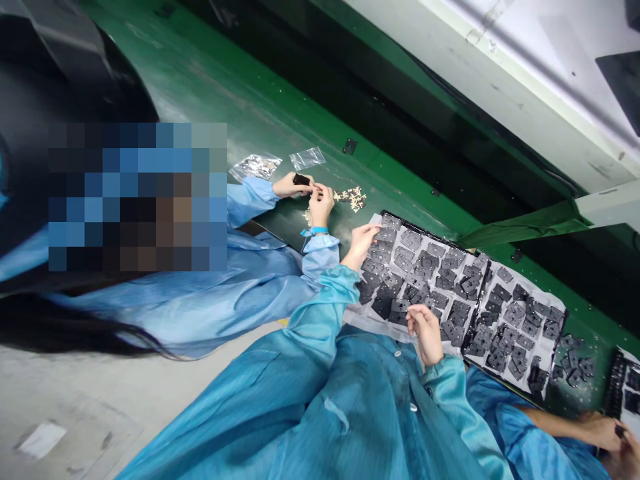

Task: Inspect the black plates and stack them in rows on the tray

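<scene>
Beside the left end of a tray (384,215) of small flat black plastic parts (425,265), my left hand (361,245) has its fingertips pinched together at the corner parts. Whether a part is between them is too small to tell. My right hand (426,332) hovers at the tray's near edge, fingers curled in and pressed together. What that hand holds, if anything, is hidden. The parts lie in loose piles on a white liner (357,319) divided into rows.
A second tray (547,293) of like parts adjoins on the right, with loose parts (575,363) beyond it. At left, a co-worker's hands (320,200) hold a black piece (301,180) near small brass-coloured pieces (356,198) and plastic bags (307,158). Another person's hands (603,432) are lower right.
</scene>
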`<state>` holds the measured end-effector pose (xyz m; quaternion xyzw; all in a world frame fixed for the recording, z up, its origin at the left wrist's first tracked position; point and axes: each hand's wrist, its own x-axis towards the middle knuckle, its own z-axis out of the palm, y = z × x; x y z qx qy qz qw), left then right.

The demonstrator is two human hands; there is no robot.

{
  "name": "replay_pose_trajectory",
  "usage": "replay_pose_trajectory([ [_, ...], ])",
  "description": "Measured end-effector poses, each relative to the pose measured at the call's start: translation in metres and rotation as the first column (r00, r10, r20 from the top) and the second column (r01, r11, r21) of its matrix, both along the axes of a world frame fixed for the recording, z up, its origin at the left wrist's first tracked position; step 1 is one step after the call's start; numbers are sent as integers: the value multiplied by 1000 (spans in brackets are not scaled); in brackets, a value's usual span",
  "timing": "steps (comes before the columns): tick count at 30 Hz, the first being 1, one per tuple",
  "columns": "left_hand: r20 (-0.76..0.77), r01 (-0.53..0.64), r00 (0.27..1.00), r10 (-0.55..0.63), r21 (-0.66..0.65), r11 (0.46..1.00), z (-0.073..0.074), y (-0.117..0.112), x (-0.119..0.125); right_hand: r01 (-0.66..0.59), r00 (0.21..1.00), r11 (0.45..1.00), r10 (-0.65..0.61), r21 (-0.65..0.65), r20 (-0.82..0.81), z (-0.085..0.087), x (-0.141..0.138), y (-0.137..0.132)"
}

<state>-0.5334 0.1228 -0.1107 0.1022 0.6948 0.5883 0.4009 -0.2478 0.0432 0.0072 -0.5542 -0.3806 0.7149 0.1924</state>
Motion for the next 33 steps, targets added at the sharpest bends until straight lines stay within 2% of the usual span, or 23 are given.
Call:
replay_pose_trajectory([
  [7,-174,9,984,-32,-133,991,-18,-3,3,45,999,999,-44,-17,26,-2,9,-4],
  [12,-310,164,924,-224,-209,964,-27,-3,3,85,996,996,-84,-15,35,1,13,-2],
  [17,-469,272,799,-376,-274,922,-28,5,-3,114,993,993,-113,-10,32,-2,18,-3],
  [21,-582,357,594,-555,-428,830,-30,20,2,106,993,994,-106,-7,50,-5,22,-3],
  [23,-596,365,550,-585,-458,810,-30,26,5,105,993,994,-105,5,55,-4,23,-1],
  [25,-591,351,588,-552,-428,833,-29,29,5,107,993,994,-107,12,54,-3,23,0],
  [29,-515,342,732,-445,-287,895,-18,31,0,107,992,994,-107,6,65,-1,23,0],
  [31,-484,356,766,-424,-230,906,-4,27,1,94,993,996,-94,7,74,1,24,3],
  [33,-458,363,791,-405,-181,914,15,19,7,70,993,997,-74,45,89,7,23,11],
])
